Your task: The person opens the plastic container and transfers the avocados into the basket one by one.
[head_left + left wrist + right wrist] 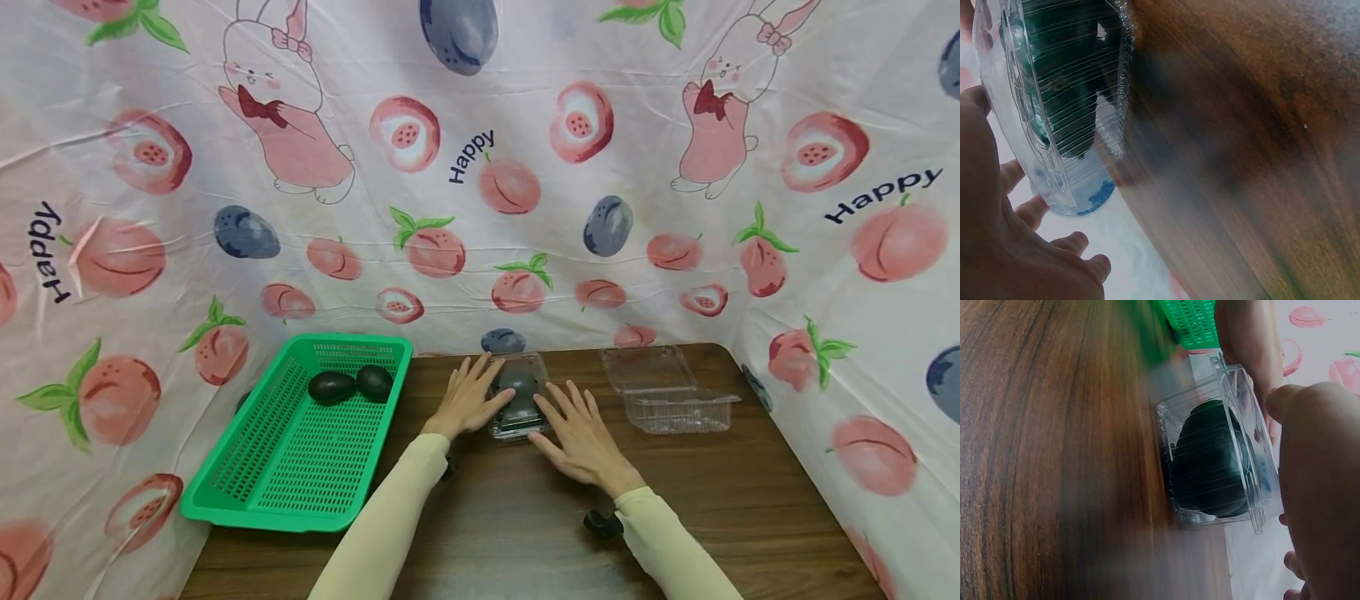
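Near edge of the table: only my two sleeved forearms coming in, nothing else there.

Mid table, toward the far edge: closed clear clamshell box with one dark avocado inside. Left hand lies flat against its left side, fingers straight and spread, not curled round it. Right hand same on the right side, fingers extended, palm down, touching the box's near right corner. So both hands are released and pressing, no grip. Left wrist view confirms: box wall just beside my palm, fingers loose. Right wrist view: avocado sits fully inside the box, lid looks down over it; can't tell if the latch has snapped.

Right of that, near the far right corner: second clamshell box, lid open, empty as far as I can see.

Left edge: green basket, overhanging the table's left edge a little, two more avocados at its far end, touching each other.

My read on progress: one fruit boxed, one box waiting open, two fruits not yet packed. Roughly a third done, if the lid on the first is properly shut.
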A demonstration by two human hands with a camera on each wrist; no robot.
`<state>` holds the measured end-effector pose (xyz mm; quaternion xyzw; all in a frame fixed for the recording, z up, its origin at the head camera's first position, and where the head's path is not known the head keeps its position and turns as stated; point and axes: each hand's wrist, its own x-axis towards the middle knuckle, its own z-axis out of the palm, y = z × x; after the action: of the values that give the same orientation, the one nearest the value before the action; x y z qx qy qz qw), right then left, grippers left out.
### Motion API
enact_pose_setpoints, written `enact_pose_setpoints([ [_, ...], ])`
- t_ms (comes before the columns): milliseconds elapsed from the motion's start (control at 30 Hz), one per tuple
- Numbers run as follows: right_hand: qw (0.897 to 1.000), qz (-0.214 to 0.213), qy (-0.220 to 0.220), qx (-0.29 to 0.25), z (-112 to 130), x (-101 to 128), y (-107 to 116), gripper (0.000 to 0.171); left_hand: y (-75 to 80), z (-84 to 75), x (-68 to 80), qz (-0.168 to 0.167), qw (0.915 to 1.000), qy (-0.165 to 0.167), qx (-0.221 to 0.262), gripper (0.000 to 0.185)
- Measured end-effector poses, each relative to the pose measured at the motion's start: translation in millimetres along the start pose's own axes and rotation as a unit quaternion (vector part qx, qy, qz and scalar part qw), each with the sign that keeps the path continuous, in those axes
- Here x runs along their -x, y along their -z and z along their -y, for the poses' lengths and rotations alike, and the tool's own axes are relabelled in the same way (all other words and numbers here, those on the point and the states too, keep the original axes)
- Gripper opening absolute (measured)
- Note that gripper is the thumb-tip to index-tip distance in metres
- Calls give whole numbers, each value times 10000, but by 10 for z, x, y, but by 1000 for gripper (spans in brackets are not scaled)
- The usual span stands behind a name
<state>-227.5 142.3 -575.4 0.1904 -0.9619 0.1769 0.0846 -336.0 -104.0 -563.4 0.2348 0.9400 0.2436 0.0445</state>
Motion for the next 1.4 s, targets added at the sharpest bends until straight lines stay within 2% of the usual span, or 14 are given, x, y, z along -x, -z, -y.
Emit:
enact_pose_setpoints([
  [200,9999,-30,97,-92,10,8,0,69,-25,16,37,-142,9999,-8,49,76],
  [567,9998,-12,122,-160,5,88,-3,67,-63,-25,236,-363,9993,77,45,76],
  [767,9998,43,130,-153,-9,149,12,68,-88,-38,340,-373,9992,123,-56,78],
  [1100,9998,-95,138,-118,30,258,13,68,-114,-62,560,-333,9992,122,-193,80],
  [1400,9996,-262,3,-42,125,349,-36,82,-174,-38,804,-499,9983,-45,-292,79],
])
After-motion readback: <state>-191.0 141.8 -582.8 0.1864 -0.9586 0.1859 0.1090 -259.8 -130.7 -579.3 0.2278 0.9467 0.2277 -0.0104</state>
